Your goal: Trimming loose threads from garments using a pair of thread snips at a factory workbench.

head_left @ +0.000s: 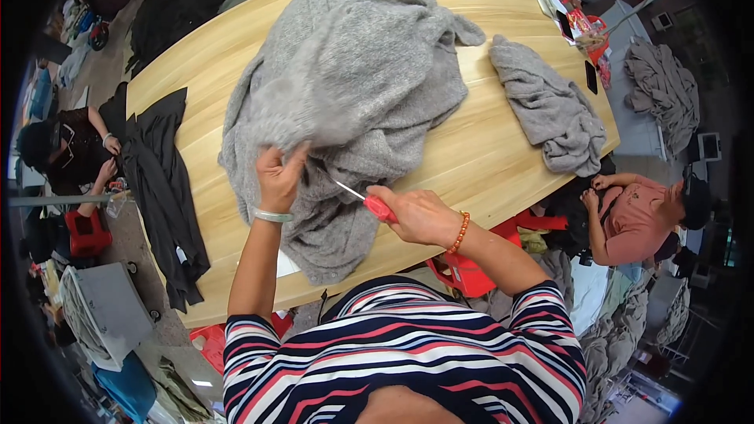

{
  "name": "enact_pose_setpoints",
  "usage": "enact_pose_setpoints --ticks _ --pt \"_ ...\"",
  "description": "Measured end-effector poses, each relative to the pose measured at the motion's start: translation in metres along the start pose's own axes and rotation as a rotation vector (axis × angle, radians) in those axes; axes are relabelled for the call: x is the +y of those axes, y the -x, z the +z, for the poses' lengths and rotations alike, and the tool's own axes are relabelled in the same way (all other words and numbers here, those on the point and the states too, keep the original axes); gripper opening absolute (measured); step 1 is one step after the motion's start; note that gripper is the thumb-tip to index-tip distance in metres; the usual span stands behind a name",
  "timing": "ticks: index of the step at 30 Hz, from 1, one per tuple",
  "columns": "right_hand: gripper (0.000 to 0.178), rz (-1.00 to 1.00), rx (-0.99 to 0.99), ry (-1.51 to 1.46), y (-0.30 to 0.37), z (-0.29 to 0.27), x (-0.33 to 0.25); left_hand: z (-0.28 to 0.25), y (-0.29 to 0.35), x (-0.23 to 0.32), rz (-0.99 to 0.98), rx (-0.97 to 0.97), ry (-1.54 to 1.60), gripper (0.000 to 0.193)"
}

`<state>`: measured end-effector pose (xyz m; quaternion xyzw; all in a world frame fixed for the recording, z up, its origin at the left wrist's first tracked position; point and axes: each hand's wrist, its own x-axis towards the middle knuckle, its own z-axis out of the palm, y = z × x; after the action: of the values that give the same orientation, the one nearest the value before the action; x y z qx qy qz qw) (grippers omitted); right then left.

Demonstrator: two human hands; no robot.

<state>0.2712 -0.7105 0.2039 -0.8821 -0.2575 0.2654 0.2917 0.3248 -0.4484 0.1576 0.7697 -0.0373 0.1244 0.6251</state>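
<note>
Grey garment (377,55), wooden table (463,165), cluttered workroom (171,336)

Left grip (278,185) pinching, thumb (297,163) upward — right grip (421,216) curled, bare forearms (254,271) converging

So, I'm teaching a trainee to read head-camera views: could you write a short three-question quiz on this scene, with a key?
1. Which of the wearer's hands holds the red-handled tool?
2. True or false: the smaller gray garment lies to the right of the large gray garment.
3. Fill in: the beads of the right-wrist bracelet are ____.

Key: 1. The right hand. 2. True. 3. Orange.
</note>
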Motion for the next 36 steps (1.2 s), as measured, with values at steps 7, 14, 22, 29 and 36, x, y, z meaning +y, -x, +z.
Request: enact_pose_setpoints --ticks 7,14,22,29,36 --pt "0.05 0.121 0.439 -0.037 -0.006 -0.018 0.042 -0.025 -0.118 0.006 0.278 0.267 -0.726 0.039" --pt "0.054 0.162 0.486 -0.137 0.006 0.003 0.077 -0.022 -0.052 -0.048 0.328 -0.382 -0.877 0.061" --pt "0.054 0.11 0.588 -0.17 -0.035 -0.005 0.095 0.014 -0.06 -0.017 -0.052 -0.324 -0.502 0.023" --pt "0.049 0.132 0.877 -0.153 -0.05 -0.022 0.115 0.028 -0.019 0.159 -0.321 -0.676 0.373 0.018" --pt "0.039 0.171 0.904 -0.304 -0.037 -0.079 0.151 0.012 -0.01 0.145 -0.627 -0.286 0.687 0.028"
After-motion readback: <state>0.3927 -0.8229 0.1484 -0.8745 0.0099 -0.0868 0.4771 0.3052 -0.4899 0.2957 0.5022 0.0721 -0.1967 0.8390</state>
